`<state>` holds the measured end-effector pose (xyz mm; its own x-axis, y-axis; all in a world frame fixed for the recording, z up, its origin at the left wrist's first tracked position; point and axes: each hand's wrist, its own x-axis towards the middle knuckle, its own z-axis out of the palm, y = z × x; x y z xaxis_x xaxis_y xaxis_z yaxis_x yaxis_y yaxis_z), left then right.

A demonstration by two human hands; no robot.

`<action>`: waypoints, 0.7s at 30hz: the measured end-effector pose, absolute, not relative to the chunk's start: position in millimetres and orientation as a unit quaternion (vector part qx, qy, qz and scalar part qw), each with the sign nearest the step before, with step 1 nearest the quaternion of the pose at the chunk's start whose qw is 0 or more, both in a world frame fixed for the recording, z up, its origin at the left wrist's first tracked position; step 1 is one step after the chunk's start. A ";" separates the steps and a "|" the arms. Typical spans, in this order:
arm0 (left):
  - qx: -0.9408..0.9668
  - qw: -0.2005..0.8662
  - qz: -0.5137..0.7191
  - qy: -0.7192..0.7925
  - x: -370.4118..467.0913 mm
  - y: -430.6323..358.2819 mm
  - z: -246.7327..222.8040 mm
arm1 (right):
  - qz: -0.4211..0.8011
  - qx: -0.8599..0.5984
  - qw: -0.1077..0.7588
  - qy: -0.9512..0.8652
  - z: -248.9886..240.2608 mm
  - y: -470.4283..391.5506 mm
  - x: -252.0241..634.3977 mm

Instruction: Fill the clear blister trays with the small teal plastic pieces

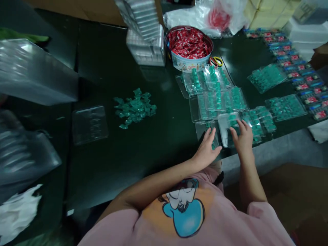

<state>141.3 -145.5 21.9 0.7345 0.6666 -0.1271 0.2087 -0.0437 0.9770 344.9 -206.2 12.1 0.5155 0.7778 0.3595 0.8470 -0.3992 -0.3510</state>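
My left hand (207, 151) lies with its fingers spread over a clear plastic tray (200, 130) at the table's near edge. A green piece shows by its fingertips. Fingers apart, my right hand (243, 137) rests on or just above another clear tray (222, 123) that has green pieces in it; contact is hard to tell. Beyond both hands lie overlapping filled trays (217, 99) of translucent green pieces. More green-filled trays (266, 119) sit to the right of my right hand. A loose pile of green pieces (135, 107) lies farther left.
A round tin (191, 63) of red packets stands at the back, with scissors (216, 61) beside it. Stacked clear trays (146, 46) are left of the tin. One clear tray (90, 124) lies near the pile. Rows of small packs (294, 68) line the right.
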 end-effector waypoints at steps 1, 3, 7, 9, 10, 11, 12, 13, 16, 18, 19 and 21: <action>0.713 0.602 0.182 0.311 141.1 -145.3 19.7 | -0.064 -0.833 0.242 -0.494 12.0 -202.7 338.2; 0.751 0.560 0.178 0.302 139.9 -143.7 15.1 | -0.058 -0.832 0.218 -0.507 14.4 -195.8 321.9; 0.830 0.454 0.172 0.274 134.7 -136.8 6.5 | -0.048 -0.840 0.173 -0.513 20.3 -183.0 290.3; 0.855 0.414 0.157 0.271 132.9 -132.7 3.5 | -0.043 -0.841 0.170 -0.511 22.1 -178.8 281.6; 0.863 0.398 0.146 0.274 132.5 -130.8 2.6 | -0.040 -0.840 0.173 -0.512 23.0 -177.9 279.9; 0.871 0.384 0.134 0.277 132.2 -128.9 2.2 | -0.037 -0.838 0.179 -0.515 24.3 -177.8 280.0; 0.876 0.372 0.125 0.280 132.1 -127.3 2.2 | -0.034 -0.834 0.185 -0.518 25.9 -178.6 281.7; 0.880 0.362 0.120 0.281 132.0 -125.9 2.6 | -0.034 -0.831 0.193 -0.520 27.9 -180.3 284.8; 0.886 0.352 0.127 0.273 131.5 -123.2 4.5 | -0.040 -0.828 0.213 -0.518 34.5 -188.2 298.5; 0.888 0.353 0.130 0.265 131.0 -122.8 5.3 | -0.046 -0.827 0.227 -0.512 38.5 -193.8 306.3; 0.888 0.354 0.130 0.262 130.7 -123.1 5.4 | -0.050 -0.826 0.237 -0.509 40.5 -196.0 308.3; 0.889 0.356 0.129 0.259 129.3 -124.5 5.3 | -0.056 -0.818 0.263 -0.508 44.4 -198.6 306.4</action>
<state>129.3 -124.5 5.3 0.8328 0.5517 0.0458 0.3676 -0.6130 0.6993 306.4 -198.6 44.4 0.4771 0.8021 0.3593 0.8611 -0.3448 -0.3736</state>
